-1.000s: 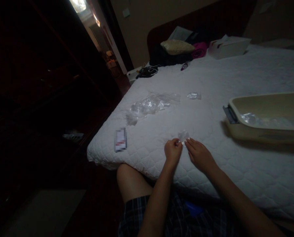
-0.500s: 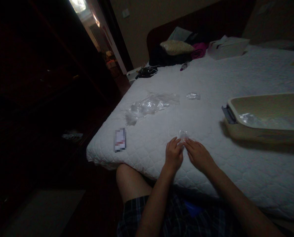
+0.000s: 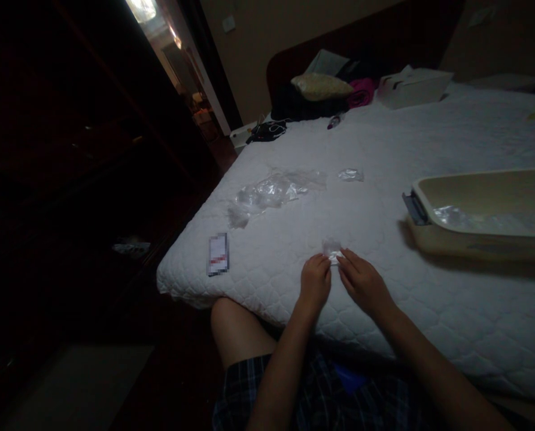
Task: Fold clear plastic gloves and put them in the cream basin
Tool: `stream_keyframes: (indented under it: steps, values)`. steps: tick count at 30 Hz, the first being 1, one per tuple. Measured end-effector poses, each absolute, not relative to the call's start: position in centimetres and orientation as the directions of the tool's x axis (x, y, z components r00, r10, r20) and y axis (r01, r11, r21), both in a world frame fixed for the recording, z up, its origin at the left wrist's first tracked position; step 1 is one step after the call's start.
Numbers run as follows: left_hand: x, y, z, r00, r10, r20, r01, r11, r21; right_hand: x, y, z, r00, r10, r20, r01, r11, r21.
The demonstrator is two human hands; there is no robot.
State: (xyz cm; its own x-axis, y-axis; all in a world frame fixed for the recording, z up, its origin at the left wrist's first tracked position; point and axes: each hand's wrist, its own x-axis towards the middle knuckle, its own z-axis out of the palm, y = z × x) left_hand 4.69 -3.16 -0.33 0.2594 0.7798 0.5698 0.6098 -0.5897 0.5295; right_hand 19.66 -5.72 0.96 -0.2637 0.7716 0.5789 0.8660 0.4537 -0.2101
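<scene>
A small clear plastic bag (image 3: 333,248) lies over the white quilted bed cover (image 3: 271,257), with both hands at its near end. My left hand (image 3: 315,280) has its fingers closed on the bag's left side. From the right, my right hand (image 3: 361,280) pinches the opposite side with its fingertips. Between the fingers the plastic looks shiny and creased; its contents, if any, cannot be made out. Farther up the bed spreads a loose pile of clear plastic bags (image 3: 271,191), and a smaller crumpled bag (image 3: 350,175) lies to its right.
A cream bin (image 3: 447,239) with a grey handle and clear plastic inside stands at the right. A phone-like item (image 3: 218,254), blurred out, lies near the left corner. Toward the headboard are a pillow (image 3: 322,87), a magenta roll (image 3: 361,93) and a white box (image 3: 413,88).
My right hand has shifted slightly right and my fingertips have parted a little. More of the small bag shows between them now.
</scene>
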Motion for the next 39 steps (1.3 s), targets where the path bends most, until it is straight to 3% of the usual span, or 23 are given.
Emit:
stream_keyframes:
  steps: [6, 14, 19, 21, 24, 29, 32, 39]
  values:
    - [4.7, -3.6, 0.6, 0.266, 0.755, 0.599, 0.543, -0.631, 0.554, 19.8, -5.6, 0.8, -0.258, 0.755, 0.603, 0.852, 0.472, -0.226]
    - [4.6, -3.4, 0.6, 0.197, 0.754, 0.626, 0.425, -0.641, 0.639, 20.0, -5.8, 0.9, -0.204, 0.716, 0.668, 0.739, 0.560, -0.375]
    - [4.6, -3.6, 1.1, 0.137, 0.805, 0.577, 0.320, -0.587, 0.743, 20.3, -6.2, 1.2, 0.010, 0.802, 0.597, 0.647, 0.450, -0.615]
    - [4.6, -3.9, 1.6, 0.075, 0.858, 0.509, 0.224, -0.512, 0.830, 20.5, -6.1, 1.4, 0.148, 0.847, 0.510, 0.541, 0.363, -0.759]
    - [4.6, -4.2, 2.4, -0.020, 0.962, 0.272, -0.008, -0.272, 0.962, 21.0, -5.9, 1.5, 0.283, 0.891, 0.355, 0.270, 0.281, -0.921]
    - [5.5, -3.7, 2.8, 0.088, 0.994, -0.063, -0.366, 0.092, 0.926, 21.7, -5.6, 1.3, 0.292, 0.935, 0.201, -0.015, 0.215, -0.977]
    - [6.1, -3.3, 2.4, 0.213, 0.970, -0.119, -0.395, 0.197, 0.897, 22.0, -5.4, 1.3, 0.252, 0.957, 0.140, -0.057, 0.160, -0.986]
    - [6.0, -3.3, 2.1, 0.333, 0.929, -0.163, -0.316, 0.272, 0.909, 21.5, -5.1, 2.4, 0.191, 0.981, 0.042, 0.064, 0.030, -0.997]
